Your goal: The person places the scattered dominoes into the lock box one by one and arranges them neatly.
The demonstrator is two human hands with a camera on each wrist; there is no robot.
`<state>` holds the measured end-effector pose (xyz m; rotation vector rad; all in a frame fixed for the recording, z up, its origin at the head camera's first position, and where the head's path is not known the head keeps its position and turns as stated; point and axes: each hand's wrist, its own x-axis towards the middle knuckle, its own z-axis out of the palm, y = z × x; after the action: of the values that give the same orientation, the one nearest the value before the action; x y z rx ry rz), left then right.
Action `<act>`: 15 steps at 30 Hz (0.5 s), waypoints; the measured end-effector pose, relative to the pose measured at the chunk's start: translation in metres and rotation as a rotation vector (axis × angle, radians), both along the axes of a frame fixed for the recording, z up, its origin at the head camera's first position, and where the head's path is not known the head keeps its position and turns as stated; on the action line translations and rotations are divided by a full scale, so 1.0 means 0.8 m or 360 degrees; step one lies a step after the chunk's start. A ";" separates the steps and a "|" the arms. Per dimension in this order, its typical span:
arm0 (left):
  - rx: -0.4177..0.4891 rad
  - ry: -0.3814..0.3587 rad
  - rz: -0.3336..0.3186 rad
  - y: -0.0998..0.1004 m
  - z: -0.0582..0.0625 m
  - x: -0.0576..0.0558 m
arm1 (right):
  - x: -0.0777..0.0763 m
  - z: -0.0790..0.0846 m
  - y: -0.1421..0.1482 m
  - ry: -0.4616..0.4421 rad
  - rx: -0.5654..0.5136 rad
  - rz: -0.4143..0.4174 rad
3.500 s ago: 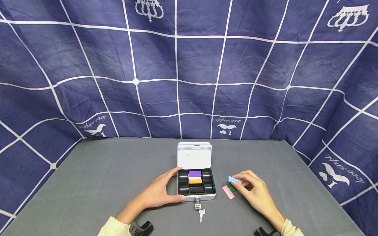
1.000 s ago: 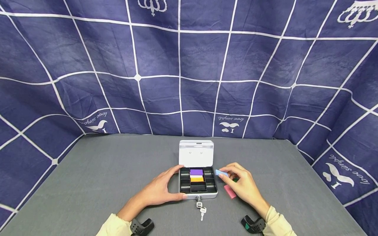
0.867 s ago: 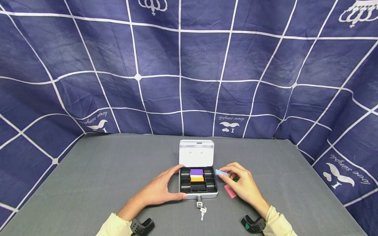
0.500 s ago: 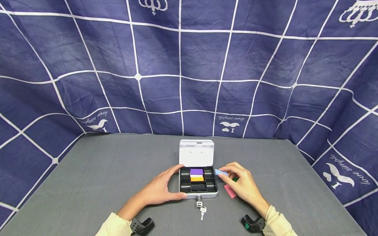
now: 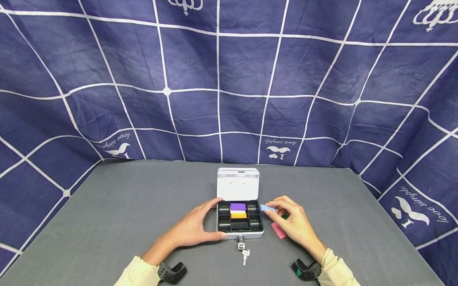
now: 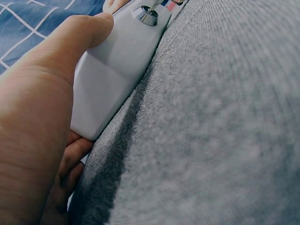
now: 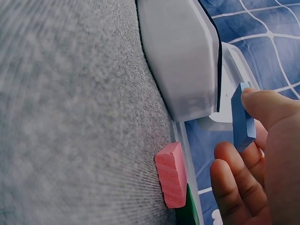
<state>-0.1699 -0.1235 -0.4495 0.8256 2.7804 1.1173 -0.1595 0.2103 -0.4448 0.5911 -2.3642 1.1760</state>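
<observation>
A white cash box (image 5: pixel 245 236) stands with its lid (image 5: pixel 237 184) raised and a black divided tray inside. A purple block (image 5: pixel 237 207) and an orange block (image 5: pixel 238 215), with a thin white piece between them, lie in the tray's middle column. My left hand (image 5: pixel 191 227) holds the box by its left side, thumb at the front corner and fingers round to the back. Between thumb and fingers, my right hand (image 5: pixel 291 220) pinches a light blue block (image 7: pixel 243 117) above the table, just off the box's right edge.
On the table right of the box lie a pink block (image 7: pixel 171 176) and a green block (image 7: pixel 188 208), the green one mostly hidden under my right hand in the head view. Keys (image 5: pixel 245 254) hang from the front lock. A blue checked curtain (image 5: pixel 193 115) rises behind the table.
Over the last few seconds my right hand has carried the light blue block leftward to the box's right edge. It has hardly moved in the last second. My left hand stays on the box.
</observation>
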 end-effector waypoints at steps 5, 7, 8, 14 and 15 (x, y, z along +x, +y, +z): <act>0.0004 -0.0010 0.0001 0.000 0.001 -0.001 | 0.000 -0.001 0.000 0.0009 -0.0001 -0.0003; 0.0004 -0.0013 0.0003 0.000 0.001 -0.001 | 0.000 -0.002 0.000 0.0003 0.0003 -0.0004; 0.0003 -0.0012 0.0003 -0.001 0.000 -0.001 | 0.000 -0.003 0.000 -0.0002 0.0007 -0.0007; 0.0001 0.0001 0.0000 -0.001 0.000 0.000 | -0.002 -0.004 -0.001 -0.0032 0.0022 0.0006; 0.0001 0.0004 -0.0001 0.000 0.000 0.000 | -0.003 -0.004 -0.002 -0.0036 0.0026 0.0015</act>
<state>-0.1703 -0.1239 -0.4495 0.8287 2.7818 1.1181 -0.1617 0.2088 -0.4476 0.5981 -2.3943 1.1745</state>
